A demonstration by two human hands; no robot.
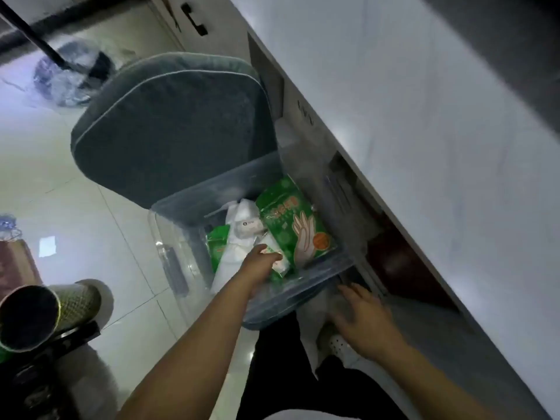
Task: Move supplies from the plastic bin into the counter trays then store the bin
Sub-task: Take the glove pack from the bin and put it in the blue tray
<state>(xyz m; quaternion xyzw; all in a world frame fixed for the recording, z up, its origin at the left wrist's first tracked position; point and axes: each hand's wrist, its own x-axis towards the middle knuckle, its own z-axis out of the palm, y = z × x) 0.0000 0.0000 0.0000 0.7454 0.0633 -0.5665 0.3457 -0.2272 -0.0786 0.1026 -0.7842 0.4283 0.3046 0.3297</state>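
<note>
The writing on the green packet [295, 227] in your bin [185, 204] is too blurred to read; you can make out only a drawing of a glove and an orange round mark. The bin is clear plastic, sitting on the floor [100, 213] between the grey cushioned chair [172, 128] and the white counter [424, 140], and holds white packets [247, 219] and another green one [218, 242]. Your left hand [262, 263] reaches into it, fingers closing on a small white packet [280, 262]. Your right hand [363, 319] is spread open, grasping nothing, beside the bin's near corner.
</note>
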